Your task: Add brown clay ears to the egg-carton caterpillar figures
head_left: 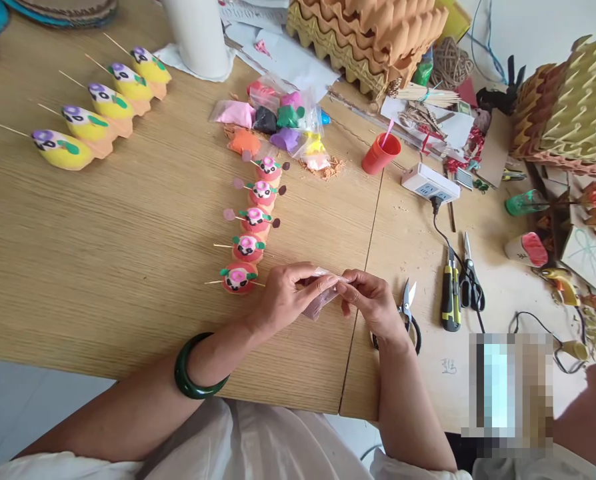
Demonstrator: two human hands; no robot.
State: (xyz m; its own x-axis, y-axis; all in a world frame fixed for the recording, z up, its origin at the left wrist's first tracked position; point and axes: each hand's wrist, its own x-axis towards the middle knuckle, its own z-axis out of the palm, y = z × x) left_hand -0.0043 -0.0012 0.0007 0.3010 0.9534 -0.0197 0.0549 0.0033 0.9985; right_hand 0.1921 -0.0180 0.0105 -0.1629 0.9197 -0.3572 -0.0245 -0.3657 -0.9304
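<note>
My left hand (pixel 291 293) and my right hand (pixel 371 300) meet over the table's near middle, both pinching a small clear plastic bag of pale pink clay (pixel 321 297). A green bangle (pixel 193 370) rings my left wrist. Just left of my left hand runs a row of several red clay-decorated figures on sticks (pixel 251 223). The nearest red figure (pixel 238 278) almost touches my left knuckles. Small snips (pixel 409 307) lie right behind my right hand.
Several yellow bird figures on skewers (pixel 101 103) line the far left. Bags of coloured clay (pixel 278 120) lie beyond the red row, with a red cup (pixel 381 155), power strip (pixel 429 184), utility knife (pixel 451 293), scissors (pixel 471 277) and egg-carton stacks (pixel 373 33) to the right.
</note>
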